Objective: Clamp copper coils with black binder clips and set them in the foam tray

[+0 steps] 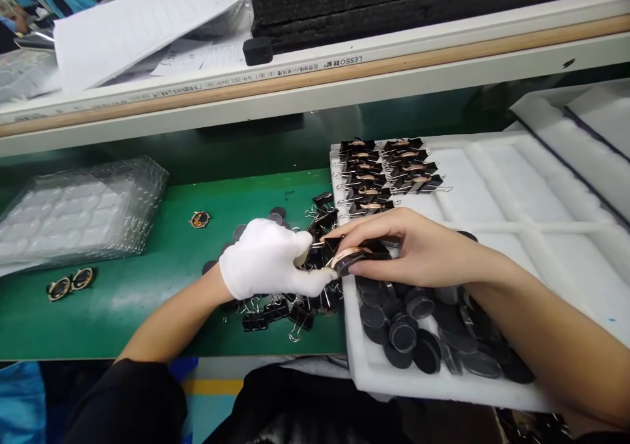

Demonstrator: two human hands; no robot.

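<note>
My left hand, in a white glove, pinches the wire handles of a black binder clip. Bare, my right hand grips a round black piece with a gold-coloured rim between thumb and fingers, right at the clip. How far the clip's jaws reach around the piece is hidden by the fingers. Loose binder clips lie heaped under and around my left hand. Below my right hand, black discs fill a compartment of the white foam tray. Rows of clipped pieces stand in the tray's far left compartment.
On the green work surface lie a single gold-rimmed piece and a pair of them. Stacked clear plastic trays sit at the left. A shelf edge crosses behind, with papers and black foam on it.
</note>
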